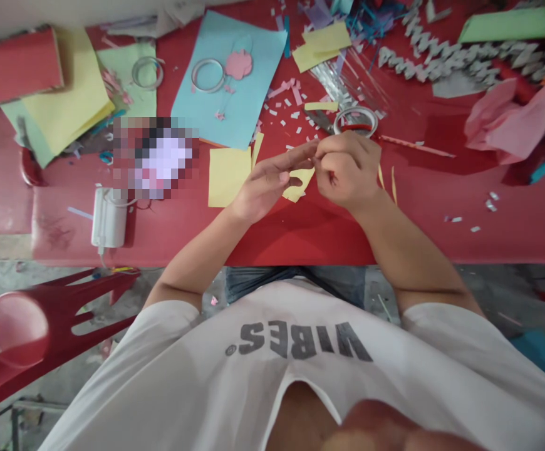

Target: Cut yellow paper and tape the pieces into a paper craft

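Observation:
My left hand (270,178) is held over the table with its fingers stretched out to the right and its thumb apart from them. Its fingertips meet my right hand (347,166), whose fingers are curled in a pinch. Whatever lies between the pinching fingertips is too small or too hidden to name. Under and beside the hands are a yellow paper square (229,176) and a cut yellow piece (301,186). Just beyond the right hand lie a tape roll (372,125) and scissors (320,120), partly covered by a yellow strip (321,106).
On the red table (295,241) lies a blue sheet (235,122) bearing another tape roll (208,75) and a pink paper flower (239,64). A pink pencil (416,146), crumpled pink paper (519,122), a white power bank (109,217) and a red chair (61,313) surround my arms.

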### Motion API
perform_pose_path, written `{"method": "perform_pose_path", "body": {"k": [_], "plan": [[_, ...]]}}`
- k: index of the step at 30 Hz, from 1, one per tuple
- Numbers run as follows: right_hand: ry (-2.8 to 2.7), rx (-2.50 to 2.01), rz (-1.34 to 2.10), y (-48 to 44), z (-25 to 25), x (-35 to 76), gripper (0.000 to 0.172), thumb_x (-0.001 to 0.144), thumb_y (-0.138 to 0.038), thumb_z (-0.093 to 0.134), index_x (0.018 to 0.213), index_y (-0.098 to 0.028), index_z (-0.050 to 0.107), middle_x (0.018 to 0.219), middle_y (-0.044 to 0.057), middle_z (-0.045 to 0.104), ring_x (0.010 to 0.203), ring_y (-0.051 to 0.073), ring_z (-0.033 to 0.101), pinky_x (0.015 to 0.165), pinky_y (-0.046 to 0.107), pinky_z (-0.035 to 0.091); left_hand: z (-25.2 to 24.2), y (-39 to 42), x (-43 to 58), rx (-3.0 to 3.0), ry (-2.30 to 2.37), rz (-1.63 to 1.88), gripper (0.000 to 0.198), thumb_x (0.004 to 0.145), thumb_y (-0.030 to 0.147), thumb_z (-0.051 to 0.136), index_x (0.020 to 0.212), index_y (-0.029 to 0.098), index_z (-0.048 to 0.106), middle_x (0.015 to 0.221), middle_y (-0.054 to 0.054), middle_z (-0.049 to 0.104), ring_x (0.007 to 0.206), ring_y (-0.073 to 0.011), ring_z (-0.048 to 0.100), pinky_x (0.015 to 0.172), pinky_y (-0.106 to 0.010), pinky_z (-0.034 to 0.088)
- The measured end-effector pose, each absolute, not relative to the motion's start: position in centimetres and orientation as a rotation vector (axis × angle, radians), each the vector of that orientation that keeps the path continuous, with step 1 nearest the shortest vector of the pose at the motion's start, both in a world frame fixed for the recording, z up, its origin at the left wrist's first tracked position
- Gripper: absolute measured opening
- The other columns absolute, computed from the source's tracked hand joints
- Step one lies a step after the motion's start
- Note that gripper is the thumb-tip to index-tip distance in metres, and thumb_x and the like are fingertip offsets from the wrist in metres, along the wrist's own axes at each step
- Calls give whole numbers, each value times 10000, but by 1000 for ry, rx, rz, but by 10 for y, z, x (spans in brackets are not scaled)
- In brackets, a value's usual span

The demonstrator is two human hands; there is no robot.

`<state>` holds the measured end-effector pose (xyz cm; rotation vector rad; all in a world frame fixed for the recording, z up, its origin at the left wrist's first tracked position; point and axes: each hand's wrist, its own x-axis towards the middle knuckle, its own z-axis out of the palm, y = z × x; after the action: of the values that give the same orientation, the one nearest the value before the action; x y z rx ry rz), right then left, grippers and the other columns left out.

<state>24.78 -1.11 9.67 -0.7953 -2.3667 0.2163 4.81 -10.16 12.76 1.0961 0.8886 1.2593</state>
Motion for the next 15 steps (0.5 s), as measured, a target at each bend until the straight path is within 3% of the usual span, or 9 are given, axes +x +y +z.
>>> {"method": "perform_pose_path", "body": {"k": [3, 7, 9, 15], "plan": [[-2392, -848, 281, -11, 93, 249, 329, 1116, -428, 520, 823, -279, 530, 1076, 90, 725, 1015, 292, 660, 949, 508, 523, 131, -104, 49, 1057, 882, 1233, 563, 877, 758, 814, 1203, 298, 799, 1319, -75, 766, 1353, -387, 685, 868, -424, 663], [-2213, -765, 173, -9, 81, 246, 401, 1130, -327, 379, 741, -261, 452, 947, 73, 707, 830, 267, 636, 781, 472, 508, 133, -106, 48, 997, 808, 1162, 605, 900, 775, 775, 1239, 273, 768, 1338, -93, 752, 1374, -399, 669, 875, -427, 667], [-2195, -794, 162, -9, 77, 245, 423, 1135, -316, 346, 730, -256, 449, 946, 76, 707, 834, 266, 642, 785, 475, 510, 134, -106, 48, 977, 770, 1160, 633, 908, 791, 750, 1264, 267, 755, 1362, -100, 743, 1386, -412, 661, 873, -435, 669], [-2247, -913, 212, -10, 78, 249, 417, 1137, -486, 405, 805, -281, 549, 929, 88, 699, 904, 294, 668, 850, 518, 528, 136, -109, 51, 992, 782, 1151, 662, 954, 817, 665, 1332, 277, 731, 1414, -86, 724, 1373, -402, 672, 855, -442, 670]]}}
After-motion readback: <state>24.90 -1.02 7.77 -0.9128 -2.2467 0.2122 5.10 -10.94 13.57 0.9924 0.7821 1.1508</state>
